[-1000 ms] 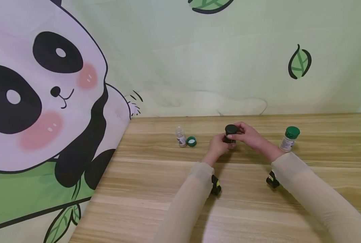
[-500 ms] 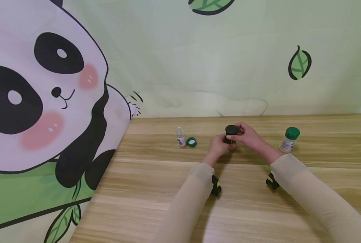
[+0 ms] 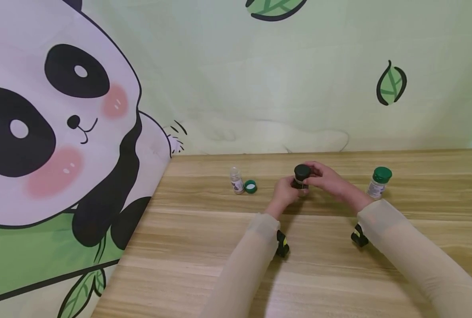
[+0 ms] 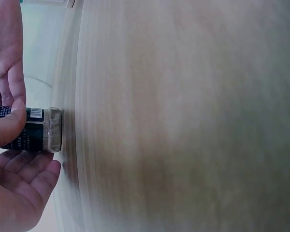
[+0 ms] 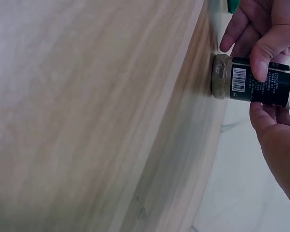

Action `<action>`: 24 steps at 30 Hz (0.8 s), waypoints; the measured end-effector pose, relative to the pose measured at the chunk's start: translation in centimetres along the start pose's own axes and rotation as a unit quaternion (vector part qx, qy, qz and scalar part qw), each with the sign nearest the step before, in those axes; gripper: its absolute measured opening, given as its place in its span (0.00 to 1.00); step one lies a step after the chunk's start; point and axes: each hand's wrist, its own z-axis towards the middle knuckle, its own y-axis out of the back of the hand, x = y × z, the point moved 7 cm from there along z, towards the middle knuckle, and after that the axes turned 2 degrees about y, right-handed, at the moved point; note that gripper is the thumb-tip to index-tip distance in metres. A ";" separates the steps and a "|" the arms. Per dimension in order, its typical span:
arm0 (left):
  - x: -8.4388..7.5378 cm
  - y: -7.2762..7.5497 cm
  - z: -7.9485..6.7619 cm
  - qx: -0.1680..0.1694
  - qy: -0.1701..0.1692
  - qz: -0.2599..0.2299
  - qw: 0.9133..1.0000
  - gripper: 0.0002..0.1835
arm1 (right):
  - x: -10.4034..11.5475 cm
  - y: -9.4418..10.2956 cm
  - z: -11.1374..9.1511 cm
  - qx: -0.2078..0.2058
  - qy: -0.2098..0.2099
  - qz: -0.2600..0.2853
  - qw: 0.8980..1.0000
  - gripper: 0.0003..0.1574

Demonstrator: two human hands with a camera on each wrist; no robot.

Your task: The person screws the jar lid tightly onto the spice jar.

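Backdrop (image 3: pixel 236 75): Hangs across the upper half of the head frame, pale green and creased, with a printed panda (image 3: pixel 70 120) filling the left side.

Tabletop (image 3: pixel 204 260): Spreads over the lower half, flat and wood-grained; gives level footing for small upright jars.

Black-capped jar (image 5: pixel 275 89): Held upright just right of centre in the head frame, with the barcode (image 5: pixel 239 79) facing the wrist views; base near the wood, impossible to tell whether touching.

Left hand (image 3: pixel 286 192): Grips the body of that jar, thumb across the front and fingers round behind; probably kept low to steady it and leave the top free.

Right hand (image 3: pixel 326 179): Curves thumb and fingers round the black cap (image 3: pixel 302 169) from the right, apparently set high for purchase there; cannot tell how firmly, with fingertips partly hidden.

Clear jar (image 3: pixel 236 182): Stands uncapped left of the hands, well apart from both, perhaps to avoid knocks.

Loose green cap (image 3: pixel 250 187): Lies inner side up just right of the clear jar, likely kept close as belonging with it.

Green-capped jar (image 3: pixel 379 182): Stands upright at the right of the frame, just beyond the right sleeve (image 3: pixel 414 251), closed and therefore safe near a moving arm.
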 end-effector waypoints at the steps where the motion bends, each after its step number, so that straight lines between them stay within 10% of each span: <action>1: 0.0 0.0 0.0 0.001 0.002 -0.001 1.000 0.20 | 0.0 0.0 0.0 0.001 -0.002 -0.004 1.000 0.38; 24: 0.2 -0.1 -0.1 0.001 0.006 -0.009 1.000 0.19 | -0.5 0.2 0.2 -0.008 -0.021 -0.015 1.000 0.36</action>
